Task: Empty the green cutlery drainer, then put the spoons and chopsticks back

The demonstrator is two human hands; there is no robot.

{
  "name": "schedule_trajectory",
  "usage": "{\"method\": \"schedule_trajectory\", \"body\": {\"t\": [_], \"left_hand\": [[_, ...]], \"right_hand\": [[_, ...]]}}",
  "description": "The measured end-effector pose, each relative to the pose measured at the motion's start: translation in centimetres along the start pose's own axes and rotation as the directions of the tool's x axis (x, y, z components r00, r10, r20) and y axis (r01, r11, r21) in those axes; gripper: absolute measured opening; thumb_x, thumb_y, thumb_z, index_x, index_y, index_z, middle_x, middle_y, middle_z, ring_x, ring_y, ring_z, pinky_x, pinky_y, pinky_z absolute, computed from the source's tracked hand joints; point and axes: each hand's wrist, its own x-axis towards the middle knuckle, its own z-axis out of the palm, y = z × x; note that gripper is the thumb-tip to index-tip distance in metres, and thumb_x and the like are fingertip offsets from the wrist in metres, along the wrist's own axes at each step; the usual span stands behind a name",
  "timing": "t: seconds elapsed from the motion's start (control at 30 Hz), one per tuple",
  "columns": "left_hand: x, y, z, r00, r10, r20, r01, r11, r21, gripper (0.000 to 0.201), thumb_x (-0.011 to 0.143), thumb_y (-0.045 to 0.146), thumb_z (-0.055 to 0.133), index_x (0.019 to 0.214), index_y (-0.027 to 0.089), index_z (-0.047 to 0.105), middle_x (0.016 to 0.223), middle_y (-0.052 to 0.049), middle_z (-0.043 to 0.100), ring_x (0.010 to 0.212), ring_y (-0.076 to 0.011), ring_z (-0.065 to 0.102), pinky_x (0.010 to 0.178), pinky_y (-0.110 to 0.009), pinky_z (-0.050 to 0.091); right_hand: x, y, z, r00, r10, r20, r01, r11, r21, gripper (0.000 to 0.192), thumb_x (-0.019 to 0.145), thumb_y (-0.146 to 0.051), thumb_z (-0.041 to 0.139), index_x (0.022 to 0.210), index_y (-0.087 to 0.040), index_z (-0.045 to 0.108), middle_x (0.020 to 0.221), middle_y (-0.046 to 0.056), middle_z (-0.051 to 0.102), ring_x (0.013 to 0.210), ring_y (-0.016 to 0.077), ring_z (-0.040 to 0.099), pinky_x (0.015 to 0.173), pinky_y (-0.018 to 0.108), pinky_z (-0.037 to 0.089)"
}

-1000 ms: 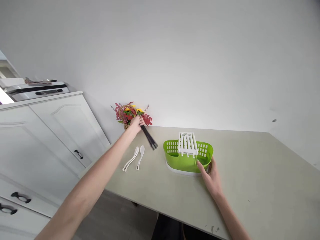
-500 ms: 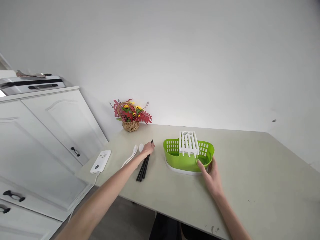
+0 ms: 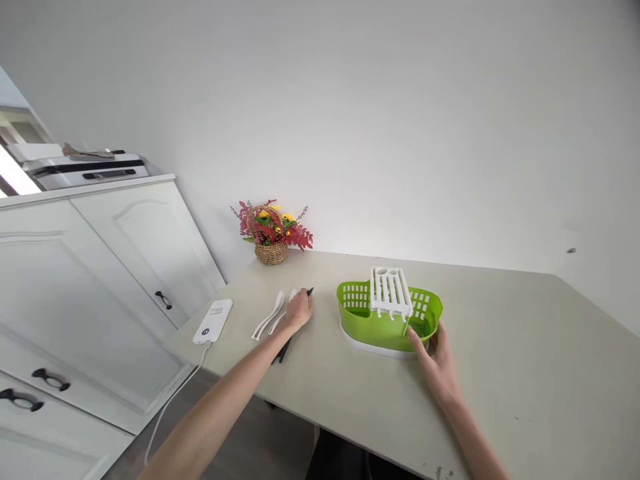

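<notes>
My left hand [image 3: 300, 311] is closed around the black chopsticks [image 3: 283, 353] at the table's left part. Their ends stick out above the fingers and below the palm; the middle is hidden. Just left of that hand lie white spoons [image 3: 271, 315], one of them partly covered by it. My right hand [image 3: 439, 365] grips the right end of a green cutlery basket [image 3: 373, 331], thumb at the front rim and fingers round the outer side. A white slatted rack [image 3: 391, 293] with small hooks sits across the basket's middle, and a white base shows beneath.
A wicker basket of red and yellow flowers [image 3: 271, 253] stands by the wall. Near the left table edge lies a white power bank [image 3: 213, 321] with a cable hanging down. White cabinets [image 3: 145, 267] stand on the left, with a silver case [image 3: 93, 172] on top.
The view has turned slightly left, so things appear further right. My left hand has slid down over the chopsticks and covers more of them. My right hand stays on the basket.
</notes>
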Motion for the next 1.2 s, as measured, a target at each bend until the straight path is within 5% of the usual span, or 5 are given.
{"method": "schedule_trajectory", "body": {"t": [0.43,0.6,0.8,1.03,1.2], "left_hand": [[-2.4,1.6,2.2,0.970,0.135,-0.204,-0.150,0.987,-0.058,0.024,0.100,0.014,0.049,0.119,0.014,0.064,0.121,-0.016,0.060,0.115,-0.0284,0.060,0.099,-0.041,0.047],[-2.0,3.7,-0.2,0.927,0.206,-0.312,-0.240,0.968,-0.071,0.027,0.098,0.019,0.058,0.125,0.016,0.060,0.125,-0.015,0.056,0.121,-0.0303,0.055,0.104,-0.046,0.045],[-3.4,13.7,-9.4,0.666,0.332,-0.668,-0.640,0.715,-0.282,0.022,0.106,0.023,0.042,0.122,0.020,0.057,0.121,-0.011,0.064,0.120,-0.0221,0.058,0.108,-0.042,0.046],[-13.2,19.7,-9.5,0.619,0.697,-0.362,-0.730,0.680,0.061,0.066,0.100,0.061,0.048,0.146,0.014,0.046,0.155,-0.023,0.048,0.151,-0.0414,0.034,0.123,-0.064,0.025],[-9.9,19.1,-7.3,0.615,0.741,-0.268,-0.734,0.663,0.148,0.057,0.106,0.046,0.042,0.154,0.014,0.039,0.161,-0.019,0.043,0.153,-0.0361,0.034,0.122,-0.058,0.033]], "right_hand": [[-0.3,0.1,-0.1,1.000,0.007,0.016,-0.007,1.000,-0.028,0.082,0.082,-0.062,0.073,0.151,-0.027,0.047,0.144,0.009,0.062,0.129,0.0309,0.059,0.110,0.045,0.046],[-0.2,0.0,0.0,1.000,-0.001,0.023,0.002,1.000,-0.019,0.081,0.082,-0.062,0.073,0.150,-0.027,0.047,0.142,0.009,0.063,0.128,0.0308,0.059,0.110,0.045,0.046],[-0.2,0.2,0.1,1.000,-0.002,0.012,0.002,1.000,-0.030,0.083,0.083,-0.061,0.072,0.153,-0.027,0.044,0.143,0.009,0.062,0.129,0.0307,0.058,0.111,0.045,0.045],[-0.2,0.7,0.0,0.997,-0.073,0.005,0.074,0.996,-0.059,0.082,0.084,-0.061,0.070,0.152,-0.024,0.045,0.143,0.012,0.061,0.124,0.0314,0.061,0.108,0.046,0.048],[-0.1,1.7,0.0,0.997,-0.046,-0.065,0.042,0.998,-0.051,0.093,0.085,-0.061,0.070,0.161,-0.024,0.032,0.159,0.013,0.046,0.143,0.0330,0.047,0.118,0.049,0.039]]}}
